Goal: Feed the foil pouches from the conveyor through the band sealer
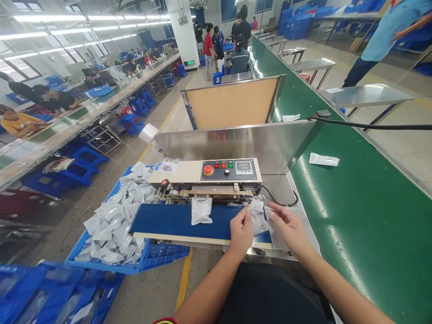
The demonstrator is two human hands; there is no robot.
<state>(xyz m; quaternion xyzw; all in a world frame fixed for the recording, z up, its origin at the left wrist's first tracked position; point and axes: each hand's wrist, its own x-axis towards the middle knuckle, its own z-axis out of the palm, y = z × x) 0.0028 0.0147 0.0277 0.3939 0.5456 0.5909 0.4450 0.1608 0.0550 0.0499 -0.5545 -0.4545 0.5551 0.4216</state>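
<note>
My left hand (242, 229) pinches the left edge of a whitish plastic bag (258, 216) with printing on it, at the right end of a band sealing machine (182, 171). Just right of the bag, my right hand (286, 225) has its fingers apart, close to the bag's edge; whether they touch it I cannot tell. Another filled bag (201, 211) hangs at the sealing band, over the blue conveyor belt (162, 218). A red stop button, small knobs and a display sit on the machine's control panel (227, 169).
A blue crate (138, 267) heaped with sealed bags (114, 220) stands at the belt's left end. To the right runs a long green conveyor (364, 216), carrying a white packet (324, 159). A metal partition (232, 144) rises behind the machine. People work at the back and left.
</note>
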